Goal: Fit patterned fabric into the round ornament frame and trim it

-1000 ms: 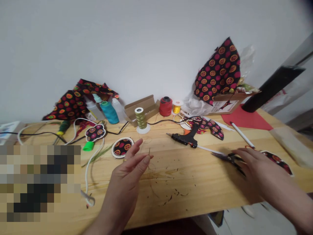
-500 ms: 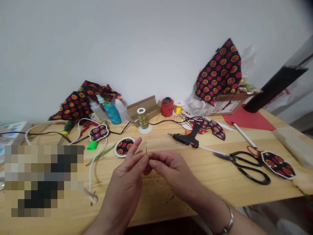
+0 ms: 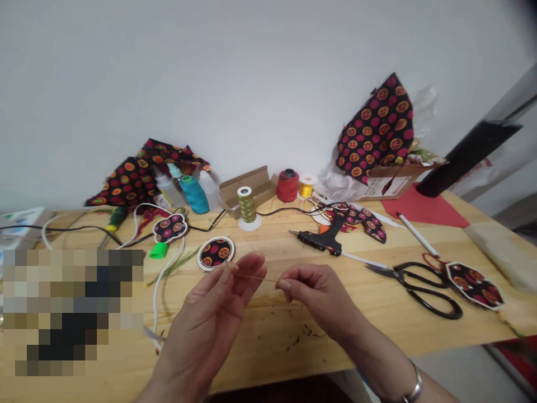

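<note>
1. Thread [image 3: 255, 276], a single thin strand, runs almost level between the two hands, just above the front middle of the wooden worktop [image 3: 377, 313].
2. Left hand [image 3: 218, 305] is palm up and pinches the left end of the thread between thumb and forefinger, with the other fingers loosely stretched out.
3. Right hand [image 3: 319, 291] pinches the other end between thumb and forefinger, with the remaining fingers curled under; a metal bracelet [image 3: 413, 386] sits on that wrist.
4. Just beyond the left hand lies a round fabric-covered disc [image 3: 216, 253], and further back an olive-green spool [image 3: 246, 204] stands upright.
5. A black glue gun [image 3: 321, 240] lies behind the right hand, with its nozzle pointing left.
6. To the right, well apart from the hands, black scissors [image 3: 423, 282] lie flat, and their handles touch an octagonal fabric piece [image 3: 474, 284].
7. A white pen [image 3: 415, 234] lies at a slant behind the scissors, near a red sheet [image 3: 423, 210].
8. Along the wall stand a teal spool [image 3: 194, 194], a cardboard box [image 3: 247, 184], a red spool [image 3: 287, 184] and a small yellow spool [image 3: 306, 187].
9. Dotted black fabric [image 3: 134, 176] is heaped at the back left.
10. A white cable [image 3: 157, 285] trails down the worktop left of the left hand.
</note>
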{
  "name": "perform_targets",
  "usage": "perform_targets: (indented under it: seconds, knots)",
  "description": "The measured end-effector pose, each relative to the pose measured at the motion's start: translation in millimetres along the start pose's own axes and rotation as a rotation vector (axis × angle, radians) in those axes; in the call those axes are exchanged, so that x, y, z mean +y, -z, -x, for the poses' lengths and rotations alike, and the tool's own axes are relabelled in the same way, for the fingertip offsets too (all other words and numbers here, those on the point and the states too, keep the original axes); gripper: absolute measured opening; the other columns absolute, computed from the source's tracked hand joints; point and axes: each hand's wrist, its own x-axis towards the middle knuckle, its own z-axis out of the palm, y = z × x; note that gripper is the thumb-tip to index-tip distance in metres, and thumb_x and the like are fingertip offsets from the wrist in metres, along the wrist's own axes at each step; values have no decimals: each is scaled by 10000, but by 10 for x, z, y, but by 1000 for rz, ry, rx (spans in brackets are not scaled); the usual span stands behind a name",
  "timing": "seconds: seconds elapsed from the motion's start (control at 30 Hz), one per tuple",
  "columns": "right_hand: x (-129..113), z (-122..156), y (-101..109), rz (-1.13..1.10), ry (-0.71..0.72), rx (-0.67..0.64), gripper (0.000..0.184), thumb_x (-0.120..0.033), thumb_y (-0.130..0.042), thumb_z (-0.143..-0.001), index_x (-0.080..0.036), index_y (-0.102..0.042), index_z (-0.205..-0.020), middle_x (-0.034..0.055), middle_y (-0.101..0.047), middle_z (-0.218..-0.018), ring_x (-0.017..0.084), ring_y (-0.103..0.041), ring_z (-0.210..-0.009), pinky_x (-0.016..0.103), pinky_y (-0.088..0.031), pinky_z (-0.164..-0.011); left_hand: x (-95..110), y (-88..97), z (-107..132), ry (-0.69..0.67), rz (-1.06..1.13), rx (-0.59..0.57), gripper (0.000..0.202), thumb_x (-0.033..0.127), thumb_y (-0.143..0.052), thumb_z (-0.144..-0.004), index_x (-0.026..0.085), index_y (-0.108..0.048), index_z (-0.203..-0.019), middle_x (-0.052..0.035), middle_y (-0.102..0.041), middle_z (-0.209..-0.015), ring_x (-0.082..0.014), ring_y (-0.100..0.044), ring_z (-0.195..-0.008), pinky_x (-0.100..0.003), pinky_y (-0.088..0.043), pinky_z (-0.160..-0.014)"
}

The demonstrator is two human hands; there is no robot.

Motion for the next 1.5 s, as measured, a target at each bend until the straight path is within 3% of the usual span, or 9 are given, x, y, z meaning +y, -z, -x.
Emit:
perform_targets:
  seconds: [0.27, 0.63, 0.8, 0.87, 0.97, 1.1, 1.2, 1.3, 1.5]
  knots:
    - [52, -54, 121, 146, 65, 62, 159, -302, -626, -705, -167, -634, -623, -21, -581, -575, 105, -479, -557, 240, -392, -577, 73, 243, 124, -92, -150, -148, 164, 299, -748, -732, 190, -703, -617, 52, -649, -568, -96, -625, -609, -379, -395, -1068]
    - [118, -93, 184, 433, 250, 28, 122, -233, -574, -785, -182, -615, -682, -11, -578, -655, 139, -523, -662, 269, -400, -660, 189, 552, 269, -213, -741, -420, 235, 274, -607, -823, 269, -736, -626, 9, -661, -524, -172, -614, -497, -501, -265, -1116]
    - [116, -90, 180, 505, 343, -34, 128, -154, -586, -795, -184, -616, -675, -9, -585, -678, 136, -533, -687, 258, -400, -674, 261, 546, 308, -61, -954, -589, 244, 230, -575, -827, 305, -764, -692, 6, -690, -553, -188, -648, -552, -514, -268, -1096]
    - [99, -78, 176, 555, 410, -68, 165, -120, -574, -815, -184, -610, -667, -11, -581, -662, 134, -530, -693, 251, -399, -670, 272, 569, 334, 16, -979, -655, 173, 239, -622, -792, 318, -776, -777, -26, -746, -710, -228, -688, -708, -507, -319, -1063]
    - [66, -46, 176, 607, 474, -123, 176, -95, -569, -835, -180, -609, -686, -5, -582, -673, 139, -534, -731, 251, -410, -682, 260, 622, 335, -36, -975, -560, 156, 318, -649, -759, 310, -772, -854, -85, -712, -1103, -327, -601, -1079, -478, -442, -945]
    - [20, -1, 165, 671, 527, -217, 156, -102, -558, -857, -182, -619, -737, 13, -597, -720, 151, -542, -783, 267, -431, -718, 217, 545, 246, -278, -1084, -165, 408, 359, -560, -823, 253, -631, -435, -60, -691, -1147, -329, -565, -1110, -428, -418, -935]
    - [-10, 23, 141, 714, 569, -250, 162, -102, -545, -866, -182, -617, -746, 19, -599, -732, 157, -538, -804, 270, -433, -731, 166, 359, 195, -465, -1064, 69, 97, 308, -701, -714, 267, -710, -626, -41, -627, -1233, -306, -557, -1097, -379, -378, -978]
    - [-35, 40, 115, 755, 598, -254, 178, -95, -513, -876, -181, -610, -754, 26, -598, -752, 161, -530, -823, 275, -432, -734, 72, 196, 192, -482, -913, 50, 120, 262, -668, -755, 271, -723, -862, -48, -635, -1209, -269, -533, -1159, -330, -371, -999]
    - [-84, 49, 84, 812, 702, -282, 243, -77, -431, -893, -191, -584, -742, 26, -596, -746, 157, -513, -778, 292, -418, -746, -168, 140, 198, -171, -895, -145, 239, 299, -574, -842, 278, -680, -1055, -40, -724, -999, -228, -664, -899, -295, -501, -793]
